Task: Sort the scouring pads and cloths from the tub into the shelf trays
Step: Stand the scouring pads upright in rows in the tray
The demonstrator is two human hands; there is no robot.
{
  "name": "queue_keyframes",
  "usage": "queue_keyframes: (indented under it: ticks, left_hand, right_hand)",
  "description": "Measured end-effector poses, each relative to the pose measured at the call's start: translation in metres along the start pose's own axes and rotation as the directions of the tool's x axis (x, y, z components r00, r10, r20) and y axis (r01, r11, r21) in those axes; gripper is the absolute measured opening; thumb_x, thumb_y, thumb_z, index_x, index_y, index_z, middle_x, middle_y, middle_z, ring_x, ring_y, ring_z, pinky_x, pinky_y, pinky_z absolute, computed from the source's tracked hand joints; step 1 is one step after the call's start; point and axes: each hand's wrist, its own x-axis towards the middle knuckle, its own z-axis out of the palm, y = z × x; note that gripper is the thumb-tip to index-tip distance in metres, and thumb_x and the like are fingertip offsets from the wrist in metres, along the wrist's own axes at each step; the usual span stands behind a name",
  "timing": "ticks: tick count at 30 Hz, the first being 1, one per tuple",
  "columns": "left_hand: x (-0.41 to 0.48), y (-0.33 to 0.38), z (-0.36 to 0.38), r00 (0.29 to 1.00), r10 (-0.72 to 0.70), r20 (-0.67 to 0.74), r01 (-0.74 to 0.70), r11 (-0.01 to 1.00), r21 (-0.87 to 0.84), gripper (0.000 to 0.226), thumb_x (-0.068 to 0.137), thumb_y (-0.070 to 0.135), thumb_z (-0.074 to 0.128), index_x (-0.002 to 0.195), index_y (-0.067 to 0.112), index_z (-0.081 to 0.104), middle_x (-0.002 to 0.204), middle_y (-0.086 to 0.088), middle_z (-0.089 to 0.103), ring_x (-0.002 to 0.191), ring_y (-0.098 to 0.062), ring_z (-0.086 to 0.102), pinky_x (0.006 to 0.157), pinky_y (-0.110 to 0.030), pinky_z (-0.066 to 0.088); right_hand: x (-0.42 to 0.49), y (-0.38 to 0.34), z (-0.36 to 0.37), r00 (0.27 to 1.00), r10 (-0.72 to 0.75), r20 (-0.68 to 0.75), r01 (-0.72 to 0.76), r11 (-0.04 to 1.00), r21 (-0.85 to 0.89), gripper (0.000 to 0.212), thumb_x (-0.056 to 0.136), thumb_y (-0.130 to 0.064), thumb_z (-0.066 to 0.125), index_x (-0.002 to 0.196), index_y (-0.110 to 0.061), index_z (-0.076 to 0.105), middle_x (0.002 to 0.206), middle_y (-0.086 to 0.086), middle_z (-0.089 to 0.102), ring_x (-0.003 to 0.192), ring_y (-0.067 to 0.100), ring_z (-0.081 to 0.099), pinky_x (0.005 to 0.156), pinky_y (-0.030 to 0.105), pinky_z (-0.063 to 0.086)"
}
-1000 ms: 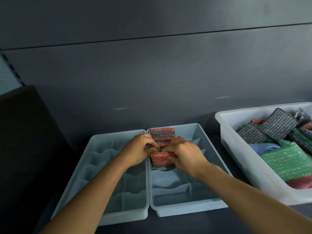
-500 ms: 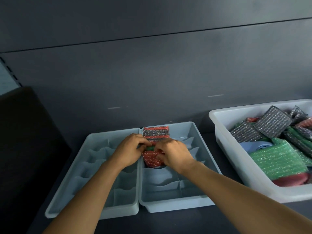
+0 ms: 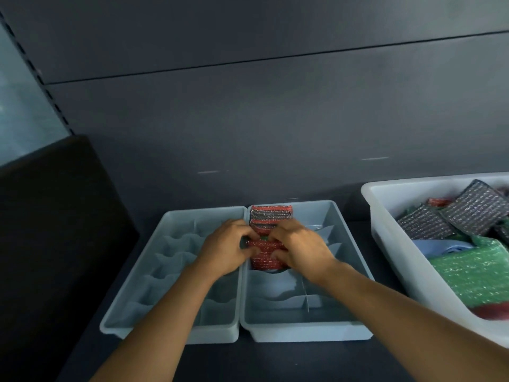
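red pad [image 3: 265, 253] pushed back, green pad [image 3: 264, 237] half-hidden

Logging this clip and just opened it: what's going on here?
A person's left hand and right hand both grip red scouring pads, tucking them into a compartment of the right tray, in front of red and grey pads standing at its back. The white tub to the right holds more loose pads and a blue cloth.

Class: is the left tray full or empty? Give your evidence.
Empty, where visible: the left tray shows only bare dividers; the left hand hides part. The pads stand in the right tray.
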Motion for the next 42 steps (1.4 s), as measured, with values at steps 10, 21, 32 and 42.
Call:
queue_keyframes:
  ticks: [10, 21, 32, 42]
  left_hand:
    - [-0.002, 0.013, -0.003, 0.998, 0.069, -0.012, -0.063, 0.964, 0.257, 0.027, 0.081, 0.042, 0.069, 0.105, 0.029, 0.069, 0.112, 0.016, 0.06, 0.108, -0.007, 0.051, 0.079, -0.025, 0.042]
    - [0.005, 0.041, -0.006, 0.998, 0.061, -0.006, -0.057, 0.967, 0.248, 0.029, 0.08, 0.041, 0.071, 0.107, 0.031, 0.067, 0.11, 0.015, 0.061, 0.107, -0.01, 0.053, 0.084, -0.029, 0.045]
    - [0.062, 0.259, 0.045, 0.95, 0.309, 0.046, -0.25, 0.841, -0.48, 0.025, 0.083, 0.03, 0.073, 0.105, 0.019, 0.071, 0.094, 0.009, 0.071, 0.085, -0.001, 0.064, 0.077, -0.007, 0.045]
    - [0.081, 0.307, 0.105, 0.818, 0.268, 0.51, -0.363, 0.927, 0.096, 0.067, 0.073, 0.057, 0.073, 0.127, 0.023, 0.054, 0.125, -0.001, 0.06, 0.107, -0.022, 0.059, 0.085, -0.033, 0.046]
  right_hand:
    - [-0.011, 0.012, 0.004, 0.983, 0.179, 0.051, -0.177, 0.984, -0.026, 0.014, 0.087, -0.026, 0.064, 0.098, -0.019, 0.061, 0.102, 0.001, 0.067, 0.089, 0.022, 0.063, 0.078, 0.032, 0.05]
    - [-0.032, 0.013, -0.026, 0.986, 0.16, 0.041, -0.16, 0.987, -0.014, 0.043, 0.085, -0.037, 0.064, 0.126, -0.028, 0.054, 0.12, -0.002, 0.057, 0.112, 0.021, 0.054, 0.094, 0.036, 0.044]
    - [-0.154, 0.16, -0.141, 0.809, 0.511, -0.291, -0.521, 0.852, 0.047, 0.028, 0.086, -0.019, 0.064, 0.114, -0.024, 0.067, 0.114, 0.003, 0.067, 0.109, 0.026, 0.06, 0.088, 0.038, 0.049]
    - [-0.177, 0.232, -0.142, 0.71, 0.689, 0.148, -0.663, 0.724, -0.189, 0.025, 0.087, -0.017, 0.058, 0.064, -0.012, 0.05, 0.063, -0.003, 0.052, 0.062, 0.017, 0.056, 0.055, 0.025, 0.043]
